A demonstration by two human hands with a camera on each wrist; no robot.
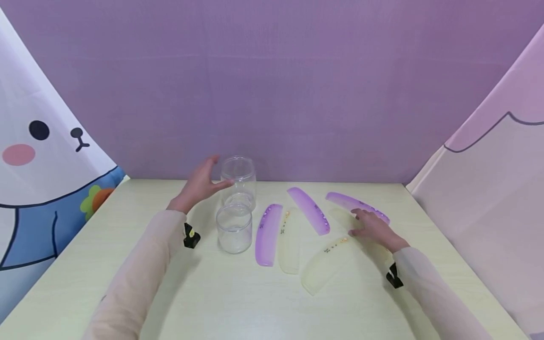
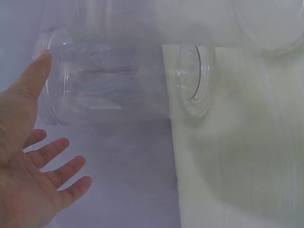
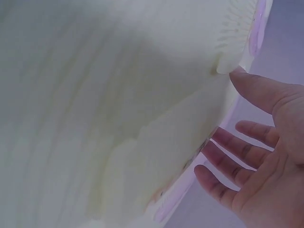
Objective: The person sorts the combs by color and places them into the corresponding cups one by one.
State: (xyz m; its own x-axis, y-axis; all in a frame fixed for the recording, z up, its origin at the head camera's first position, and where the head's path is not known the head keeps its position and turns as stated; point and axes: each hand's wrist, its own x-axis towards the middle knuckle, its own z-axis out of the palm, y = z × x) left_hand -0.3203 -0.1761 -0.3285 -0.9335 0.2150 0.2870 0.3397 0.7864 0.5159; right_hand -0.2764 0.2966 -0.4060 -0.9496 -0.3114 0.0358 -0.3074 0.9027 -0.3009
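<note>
My left hand (image 1: 203, 184) is beside a tall clear jar (image 1: 246, 189) at the back, thumb and fingers spread apart. In the left wrist view the thumb overlaps the rim of that tall jar (image 2: 118, 80). A shorter clear jar (image 1: 233, 236) stands in front. Over on the right, my right hand (image 1: 374, 229) reaches low over a pale cream comb (image 1: 340, 216), partly hiding it, with a purple comb (image 1: 352, 202) just behind. The right wrist view shows the thumb tip right at a comb's pale corner (image 3: 230, 66) and the fingers loosely extended.
Between the hands lie two purple combs (image 1: 268, 236) and two more cream combs (image 1: 290, 245), some with small bead decorations. A purple cloth (image 1: 297, 94) rises behind the table (image 1: 238, 302). Printed cloths (image 1: 51, 179) hang at both sides.
</note>
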